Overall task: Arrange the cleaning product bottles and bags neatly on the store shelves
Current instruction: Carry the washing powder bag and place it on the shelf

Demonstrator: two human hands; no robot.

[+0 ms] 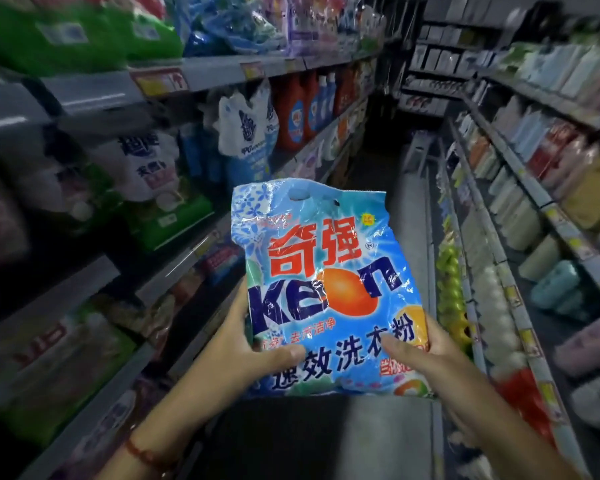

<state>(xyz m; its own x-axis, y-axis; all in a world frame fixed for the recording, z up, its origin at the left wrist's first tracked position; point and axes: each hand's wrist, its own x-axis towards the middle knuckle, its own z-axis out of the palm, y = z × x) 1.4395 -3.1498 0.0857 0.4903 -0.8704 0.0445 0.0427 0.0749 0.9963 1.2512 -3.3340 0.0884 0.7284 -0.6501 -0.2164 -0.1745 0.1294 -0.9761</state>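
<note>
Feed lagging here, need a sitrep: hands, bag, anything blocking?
Left hand and right hand both grip the blue detergent bag at its lower edge. Bag upright, mid-aisle, not shelved. Nothing in front of the left shelves.

On the blue detergent bag (323, 289) I can read big red characters "奇强" with an ® mark, then "KEON" in dark blue, its O drawn as an orange ball. Lower down, dark blue characters read "速效洗衣粉", with smaller red "去渍洁净" above them. The price tags (160, 83) on the shelf edge are too blurred for me to read, as are the other packs.
</note>
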